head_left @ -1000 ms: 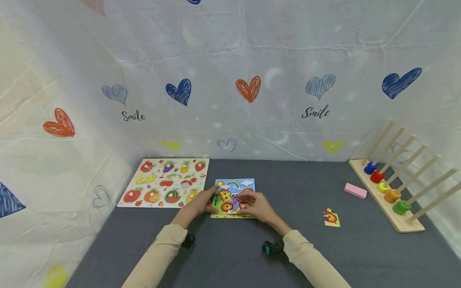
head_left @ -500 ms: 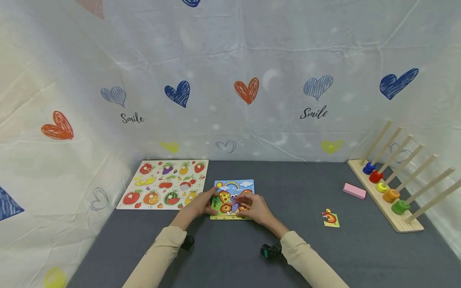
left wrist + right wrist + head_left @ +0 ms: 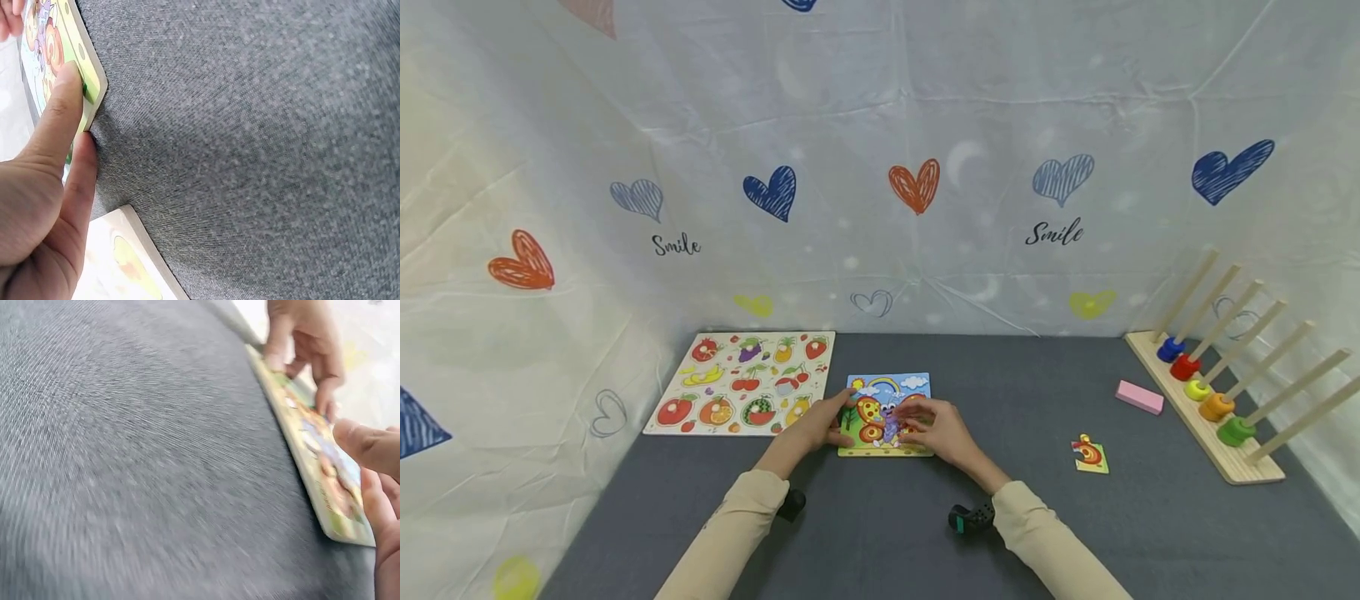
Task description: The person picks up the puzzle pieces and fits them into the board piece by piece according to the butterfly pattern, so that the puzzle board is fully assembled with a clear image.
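A square butterfly jigsaw puzzle (image 3: 869,433) lies on the grey table in front of me, with a rainbow and clouds along its top. My left hand (image 3: 811,427) holds its left side; in the left wrist view the thumb (image 3: 65,100) rests on the printed face and a finger lies against the edge. Over the right half of the puzzle is my right hand (image 3: 942,432), thumb and fingers apart and loosely bent, with nothing seen between them. Part of the butterfly's right wing is hidden under it. A loose puzzle piece (image 3: 1091,456) with a red and orange swirl lies off to the right.
A white fruit board (image 3: 655,423) lies at the back left, close to my left hand. Further right are a pink block (image 3: 1140,397) and a wooden peg stand (image 3: 1266,472) with coloured rings. A printed cloth (image 3: 850,125) hangs behind the table.
The right hand's thumb has lifted slightly away from the puzzle's lower part, and that hand has shifted a little. The left hand, the puzzle and the loose piece keep their places.
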`<state>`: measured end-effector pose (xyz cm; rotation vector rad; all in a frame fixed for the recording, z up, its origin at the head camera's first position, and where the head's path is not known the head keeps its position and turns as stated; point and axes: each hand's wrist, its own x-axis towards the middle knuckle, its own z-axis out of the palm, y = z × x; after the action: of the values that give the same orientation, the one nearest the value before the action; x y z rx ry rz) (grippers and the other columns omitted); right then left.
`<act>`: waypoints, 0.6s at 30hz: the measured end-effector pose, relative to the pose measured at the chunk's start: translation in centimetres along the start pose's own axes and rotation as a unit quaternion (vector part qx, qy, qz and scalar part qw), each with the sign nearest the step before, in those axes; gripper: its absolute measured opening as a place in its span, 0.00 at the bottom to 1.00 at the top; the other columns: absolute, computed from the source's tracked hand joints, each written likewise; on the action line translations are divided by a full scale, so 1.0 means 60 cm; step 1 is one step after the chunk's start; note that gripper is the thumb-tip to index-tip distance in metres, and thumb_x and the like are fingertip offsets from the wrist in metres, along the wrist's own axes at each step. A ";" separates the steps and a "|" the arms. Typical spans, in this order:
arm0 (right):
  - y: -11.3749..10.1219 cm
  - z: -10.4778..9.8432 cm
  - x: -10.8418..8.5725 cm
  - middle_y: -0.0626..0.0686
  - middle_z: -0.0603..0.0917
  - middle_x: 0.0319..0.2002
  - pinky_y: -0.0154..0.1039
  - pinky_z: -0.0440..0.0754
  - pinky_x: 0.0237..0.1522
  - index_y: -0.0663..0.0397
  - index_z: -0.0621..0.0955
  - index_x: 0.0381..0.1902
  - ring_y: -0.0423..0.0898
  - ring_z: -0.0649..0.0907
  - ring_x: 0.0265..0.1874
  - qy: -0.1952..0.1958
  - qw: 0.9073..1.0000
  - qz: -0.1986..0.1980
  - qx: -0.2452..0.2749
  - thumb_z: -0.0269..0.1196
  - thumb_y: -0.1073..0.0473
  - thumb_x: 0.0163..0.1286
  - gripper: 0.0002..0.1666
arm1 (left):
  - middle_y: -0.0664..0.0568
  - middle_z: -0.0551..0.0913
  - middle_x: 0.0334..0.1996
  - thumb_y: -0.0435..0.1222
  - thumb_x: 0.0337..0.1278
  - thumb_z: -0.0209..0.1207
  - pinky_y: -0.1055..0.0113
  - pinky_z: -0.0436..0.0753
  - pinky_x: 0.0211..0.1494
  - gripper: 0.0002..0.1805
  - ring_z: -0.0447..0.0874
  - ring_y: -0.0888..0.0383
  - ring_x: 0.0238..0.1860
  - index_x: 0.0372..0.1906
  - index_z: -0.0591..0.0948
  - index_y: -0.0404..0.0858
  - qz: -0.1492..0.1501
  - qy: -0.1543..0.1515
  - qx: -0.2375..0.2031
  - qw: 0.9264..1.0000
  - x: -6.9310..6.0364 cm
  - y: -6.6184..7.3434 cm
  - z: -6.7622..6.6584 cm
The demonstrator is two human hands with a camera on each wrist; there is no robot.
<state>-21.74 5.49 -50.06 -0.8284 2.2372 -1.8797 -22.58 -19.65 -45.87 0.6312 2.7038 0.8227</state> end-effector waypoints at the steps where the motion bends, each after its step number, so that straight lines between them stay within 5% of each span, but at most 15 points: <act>1: -0.001 -0.006 -0.003 0.68 0.81 0.49 0.43 0.78 0.50 0.72 0.78 0.52 0.61 0.81 0.51 -0.003 1.000 0.002 0.007 0.69 0.72 0.55 0.24 | 0.39 0.76 0.57 0.32 0.48 0.70 0.59 0.74 0.41 0.43 0.72 0.53 0.32 0.68 0.62 0.29 -0.003 0.000 -0.002 1.000 0.000 0.000 0.000; 8: 0.001 -0.071 -0.046 0.73 0.76 0.54 0.42 0.76 0.53 0.76 0.73 0.57 0.65 0.75 0.56 -0.034 0.997 0.014 0.065 0.66 0.74 0.59 0.27 | 0.39 0.76 0.57 0.32 0.48 0.70 0.61 0.73 0.40 0.42 0.71 0.54 0.31 0.68 0.63 0.29 -0.008 -0.004 -0.004 1.000 -0.001 0.003 -0.003; 18: -0.008 -0.187 -0.139 0.80 0.72 0.52 0.44 0.75 0.51 0.81 0.72 0.55 0.54 0.80 0.54 0.012 0.998 -0.030 0.056 0.64 0.77 0.58 0.26 | 0.37 0.75 0.57 0.30 0.48 0.70 0.61 0.71 0.40 0.42 0.69 0.53 0.31 0.68 0.62 0.27 -0.005 -0.004 -0.024 1.000 -0.003 0.007 -0.004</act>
<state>-19.16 19.20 -49.19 -0.8696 2.1208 -2.0295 -22.39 -19.55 -45.41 0.6086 2.6696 0.8775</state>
